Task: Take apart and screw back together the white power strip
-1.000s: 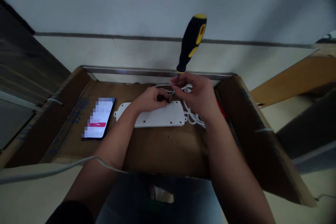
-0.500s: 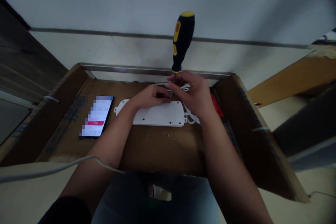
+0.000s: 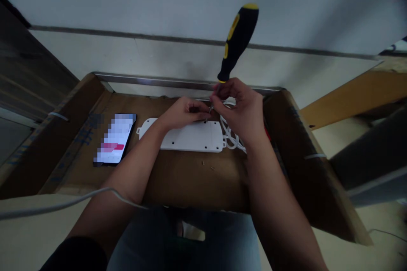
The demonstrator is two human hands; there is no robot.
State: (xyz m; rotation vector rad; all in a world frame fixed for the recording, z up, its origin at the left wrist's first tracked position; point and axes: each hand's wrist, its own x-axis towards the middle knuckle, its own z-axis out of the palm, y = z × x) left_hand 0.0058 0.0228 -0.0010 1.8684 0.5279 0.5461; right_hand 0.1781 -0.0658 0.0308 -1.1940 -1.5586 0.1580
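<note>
A black and yellow screwdriver (image 3: 240, 36) leans with its handle up and to the right. My right hand (image 3: 241, 108) pinches its metal shaft below the handle. My left hand (image 3: 187, 112) has thumb and fingers closed around the shaft's lower end. Whether a screw is between those fingertips is too small to tell. Under the hands a white power strip (image 3: 190, 137) lies with its back up, several dark screw holes showing. The left wrist and forearm cover part of it. Its white cord (image 3: 233, 137) is bunched at the right end, partly behind my right hand.
Two small screws (image 3: 207, 165) lie on the cardboard (image 3: 178, 182) in front of the strip. On the left is a phone (image 3: 116, 139) with a lit screen. Raised cardboard sides (image 3: 318, 169) stand left and right. A light cable (image 3: 79, 199) crosses my left forearm.
The screwdriver has tilted further right, and its lower end has lifted slightly from the strip. My right hand has shifted a little right; my left fingers stay near the same hole.
</note>
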